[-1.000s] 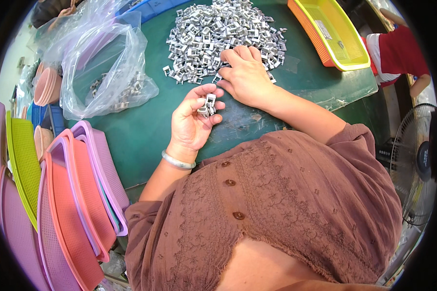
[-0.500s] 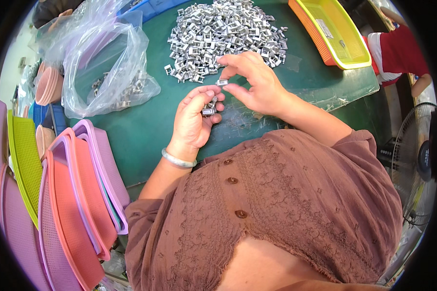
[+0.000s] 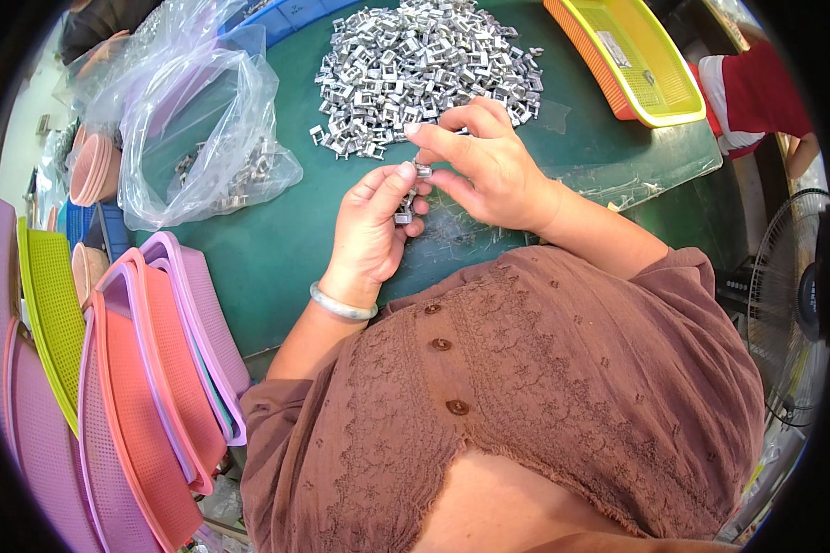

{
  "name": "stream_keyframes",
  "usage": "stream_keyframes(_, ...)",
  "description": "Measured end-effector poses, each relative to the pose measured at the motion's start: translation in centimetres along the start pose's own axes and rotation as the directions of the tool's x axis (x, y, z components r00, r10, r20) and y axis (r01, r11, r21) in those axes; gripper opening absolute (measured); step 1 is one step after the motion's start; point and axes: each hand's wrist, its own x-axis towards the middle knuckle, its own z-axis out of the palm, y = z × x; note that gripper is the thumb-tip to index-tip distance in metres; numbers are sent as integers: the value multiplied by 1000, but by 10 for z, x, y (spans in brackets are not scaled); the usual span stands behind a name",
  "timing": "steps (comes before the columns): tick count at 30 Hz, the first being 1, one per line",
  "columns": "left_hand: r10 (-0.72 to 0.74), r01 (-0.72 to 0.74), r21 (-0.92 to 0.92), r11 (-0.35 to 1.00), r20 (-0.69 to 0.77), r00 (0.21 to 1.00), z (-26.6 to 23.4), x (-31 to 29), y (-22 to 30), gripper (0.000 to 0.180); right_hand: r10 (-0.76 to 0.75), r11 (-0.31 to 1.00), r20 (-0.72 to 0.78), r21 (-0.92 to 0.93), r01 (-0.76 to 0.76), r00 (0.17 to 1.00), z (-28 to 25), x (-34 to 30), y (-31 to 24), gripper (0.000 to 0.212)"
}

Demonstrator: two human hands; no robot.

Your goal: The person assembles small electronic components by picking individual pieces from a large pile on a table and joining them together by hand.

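Note:
Several small silver metal frame-shaped parts (image 3: 403, 214) rest in my left hand (image 3: 371, 217), whose fingers are curled round them. One more small metal part (image 3: 423, 171) sits at my left thumb tip and is also touched by the thumb of my right hand (image 3: 493, 170). The right index finger is raised away from that part, and the grip behind it is partly hidden. Just beyond both hands lies a large heap of the same metal parts (image 3: 424, 69) on the green table (image 3: 277, 267).
A clear plastic bag (image 3: 212, 138) with more metal parts lies at the left. Stacked pink and purple baskets (image 3: 152, 369) stand at the near left. A yellow basket (image 3: 659, 92) is at the far right, near a person's red garment (image 3: 761, 97). A fan (image 3: 788, 295) stands at the right.
The single part has moved slightly down to my left thumb tip. My right index finger has lifted away from it, and my left thumb has stretched up to it.

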Motion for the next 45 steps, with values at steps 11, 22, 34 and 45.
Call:
stream_keyframes(11, 184, -182, 208, 961, 10, 983, 3, 0, -6, 14, 163, 983, -25, 95, -160, 986, 3, -11, 12, 49)
stream_keyframes(22, 23, 43, -296, 954, 216, 976, -22, 8, -2, 33, 248, 921, 212, -354, -163, 945, 11, -6, 26, 16)
stream_keyframes(34, -58, 58, -87, 995, 1, 998, -15, 6, -4, 15, 244, 957, 199, 107, -268, 949, 0, -7, 24, 9)
stream_keyframes(45, -52, 53, -22, 998, 38, 998, 3, 0, 2, 14, 447, 275, 560, 656, -703, 697, -2, -1, 16, 13)
